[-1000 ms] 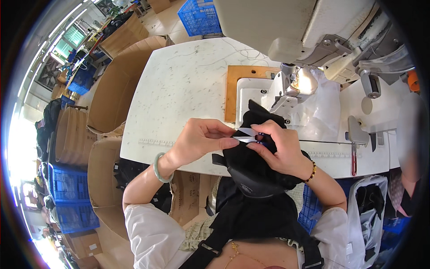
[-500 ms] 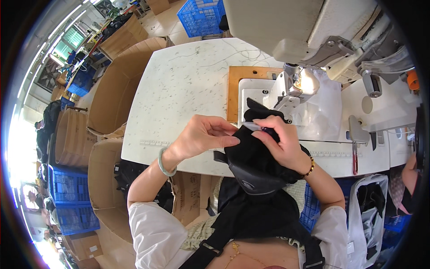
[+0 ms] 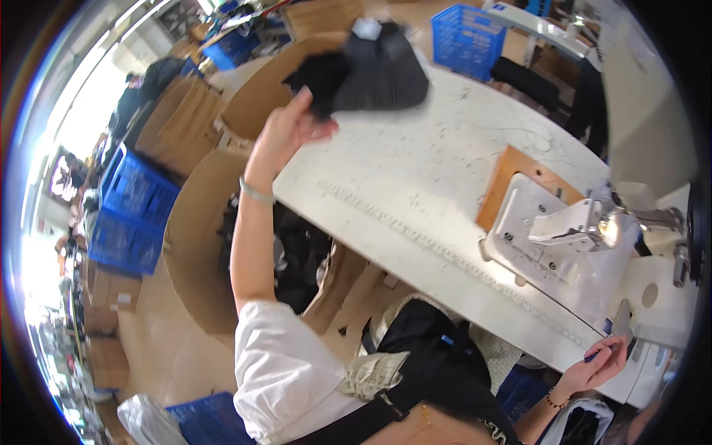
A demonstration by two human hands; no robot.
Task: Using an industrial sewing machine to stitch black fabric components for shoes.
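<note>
My left hand (image 3: 291,127) is stretched to the far left, over the table's left end beside a cardboard box. A black fabric piece (image 3: 382,78) with a stiff, curved panel and a small white patch hangs off its fingers. Motion blurs the piece, and part of it lies between the thumb and fingers. Low on the right, my right hand (image 3: 599,363) is closed around a small blue-handled tool (image 3: 590,357), mostly hidden by the fingers. This hand is by the front edge of the white table (image 3: 423,163).
The sewing machine (image 3: 571,230) stands at the right on an orange-brown board (image 3: 497,189). A large cardboard box (image 3: 196,252) at the left holds black pieces. Blue crates (image 3: 133,215) are stacked beyond it; another blue crate (image 3: 467,41) sits behind the table.
My left hand has swung far left with the black piece, away from the machine. My right hand has let go of the piece and moved down to the right. The view has turned left.
</note>
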